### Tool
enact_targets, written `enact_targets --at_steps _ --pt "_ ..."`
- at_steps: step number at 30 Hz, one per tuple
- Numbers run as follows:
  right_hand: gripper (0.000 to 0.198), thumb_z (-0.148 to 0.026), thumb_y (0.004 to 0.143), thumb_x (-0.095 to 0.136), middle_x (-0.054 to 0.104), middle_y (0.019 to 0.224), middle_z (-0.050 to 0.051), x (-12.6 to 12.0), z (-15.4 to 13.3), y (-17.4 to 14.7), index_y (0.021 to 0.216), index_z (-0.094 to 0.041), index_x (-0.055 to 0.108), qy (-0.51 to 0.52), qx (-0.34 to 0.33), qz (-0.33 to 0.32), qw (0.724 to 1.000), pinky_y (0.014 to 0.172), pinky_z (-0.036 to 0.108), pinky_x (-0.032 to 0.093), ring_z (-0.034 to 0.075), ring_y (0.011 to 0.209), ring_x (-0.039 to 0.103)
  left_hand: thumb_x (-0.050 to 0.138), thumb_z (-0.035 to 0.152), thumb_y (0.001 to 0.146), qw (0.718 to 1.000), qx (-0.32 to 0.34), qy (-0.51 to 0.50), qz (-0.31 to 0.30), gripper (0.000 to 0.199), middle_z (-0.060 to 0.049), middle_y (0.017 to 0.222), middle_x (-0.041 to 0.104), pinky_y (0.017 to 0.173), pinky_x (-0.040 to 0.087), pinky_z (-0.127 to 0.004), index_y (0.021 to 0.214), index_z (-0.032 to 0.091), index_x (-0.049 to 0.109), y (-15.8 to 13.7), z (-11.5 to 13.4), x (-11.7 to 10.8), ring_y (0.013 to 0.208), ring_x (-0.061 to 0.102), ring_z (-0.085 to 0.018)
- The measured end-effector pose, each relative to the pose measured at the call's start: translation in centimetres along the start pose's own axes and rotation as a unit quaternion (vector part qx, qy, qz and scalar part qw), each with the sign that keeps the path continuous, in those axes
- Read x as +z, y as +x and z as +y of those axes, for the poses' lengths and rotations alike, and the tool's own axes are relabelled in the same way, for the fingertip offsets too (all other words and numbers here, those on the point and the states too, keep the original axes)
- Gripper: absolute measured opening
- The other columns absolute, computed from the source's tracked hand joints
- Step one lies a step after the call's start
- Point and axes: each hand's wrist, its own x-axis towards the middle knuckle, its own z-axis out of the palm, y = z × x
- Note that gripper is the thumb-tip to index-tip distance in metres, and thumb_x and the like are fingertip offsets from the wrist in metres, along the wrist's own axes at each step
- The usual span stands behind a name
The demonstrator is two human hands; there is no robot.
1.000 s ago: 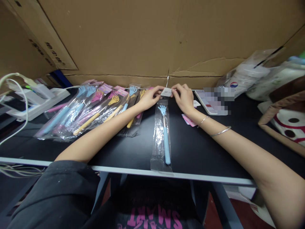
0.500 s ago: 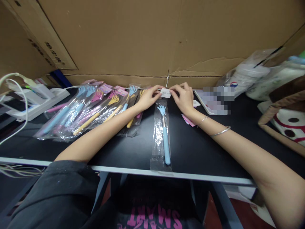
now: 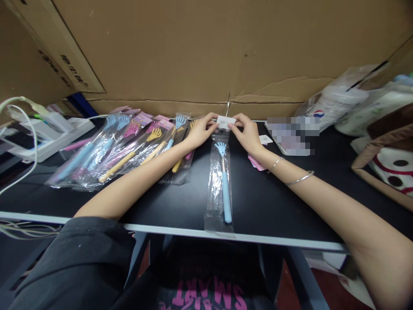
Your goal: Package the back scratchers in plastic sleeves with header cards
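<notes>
A white card with a small barcode [image 3: 226, 122] is pinched at its left edge by my left hand [image 3: 204, 131]. My right hand [image 3: 245, 132] grips the opposite edge, thumb in front and fingers curled behind. The card sits at the top end of a clear plastic bag [image 3: 213, 189]; whether it is folded over that end I cannot tell. Inside the bag lies a blue back scratcher [image 3: 226, 193] with a hand-shaped head and metal neck. Beside my right wrist are several pink and white cards [image 3: 256, 162], partly hidden.
Bagged back scratchers [image 3: 125, 150] in blue, pink and yellow lie piled on the left. A power strip [image 3: 58, 137] with cables stands beyond them. To the right are a phone [image 3: 284, 144], a bagged cup [image 3: 338, 101] and a brown-handled bag [image 3: 392, 168]. Cardboard [image 3: 180, 51] walls the back.
My right hand has shifted slightly left, its fingers now farther behind the card. The card has tilted and shows more of its white face. The bagged back scratcher has barely moved.
</notes>
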Motion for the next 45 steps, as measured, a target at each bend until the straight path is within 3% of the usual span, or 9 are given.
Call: enact_targets --at_steps 6,14,20,24,30,38,45 --pt "0.018 -0.04 0.09 0.063 0.067 0.095 0.006 -0.1 -0.1 0.1 0.098 -0.024 0.065 -0.01 0.002 -0.009 1.0 0.093 0.048 0.052 0.026 0.089 0.067 0.058 0.015 0.091 1.0 0.006 0.01 -0.003 0.02 -0.004 0.096 0.075 0.088 0.055 -0.029 0.112 0.017 0.059 0.1 -0.3 0.0 0.081 0.072 -0.013" --pt "0.013 -0.032 0.088 0.065 0.068 0.088 0.004 -0.2 -0.5 0.1 0.098 -0.024 0.067 -0.022 -0.008 -0.02 1.0 0.093 0.046 0.05 0.026 0.09 0.065 0.059 0.014 0.09 0.999 0.023 0.024 -0.003 0.021 -0.004 0.099 0.074 0.088 0.054 -0.028 0.11 0.016 0.061 0.1 -0.2 -0.1 0.087 0.071 -0.014" --pt "0.016 -0.037 0.091 0.061 0.071 0.083 0.002 -0.1 -0.3 0.1 0.099 -0.024 0.065 0.031 0.045 -0.005 0.998 0.093 0.043 0.051 0.023 0.086 0.068 0.059 0.016 0.09 1.0 0.023 0.008 0.0 0.02 -0.003 0.095 0.073 0.085 0.055 -0.026 0.11 0.018 0.059 0.2 -0.7 -0.1 0.082 0.071 -0.012" --pt "0.013 -0.033 0.088 0.062 0.071 0.083 -0.001 0.0 0.0 0.1 0.098 -0.025 0.061 0.056 0.067 0.015 0.996 0.092 0.04 0.053 0.019 0.077 0.068 0.06 0.015 0.088 1.0 0.011 0.0 -0.003 0.024 -0.004 0.103 0.072 0.084 0.056 -0.026 0.112 0.018 0.058 0.1 -0.9 -0.1 0.079 0.07 -0.011" --pt "0.014 -0.03 0.088 0.062 0.07 0.093 0.001 -0.1 -0.2 0.1 0.101 -0.026 0.06 0.033 0.054 0.013 0.998 0.092 0.042 0.054 0.019 0.08 0.068 0.057 0.01 0.085 1.0 -0.012 -0.012 -0.019 0.039 -0.009 0.132 0.065 0.081 0.056 -0.025 0.122 0.02 0.056 0.0 -0.6 -0.2 0.08 0.07 -0.01" --pt "0.013 -0.033 0.091 0.059 0.069 0.089 0.001 -0.3 -0.8 0.0 0.102 -0.027 0.062 0.006 0.025 -0.013 1.0 0.093 0.042 0.051 0.021 0.084 0.066 0.056 0.009 0.085 1.0 -0.019 -0.002 -0.024 0.035 -0.008 0.135 0.063 0.078 0.055 -0.023 0.119 0.019 0.057 0.0 -0.8 -0.1 0.077 0.07 -0.009" --pt "0.023 -0.027 0.084 0.064 0.069 0.09 0.002 -0.1 -0.8 0.0 0.106 -0.025 0.062 0.018 -0.001 -0.04 0.999 0.093 0.042 0.05 0.023 0.087 0.065 0.058 0.01 0.085 1.0 -0.025 -0.009 -0.011 0.032 -0.007 0.126 0.067 0.073 0.055 -0.023 0.116 0.019 0.057 0.1 -1.1 -0.1 0.075 0.07 -0.01"
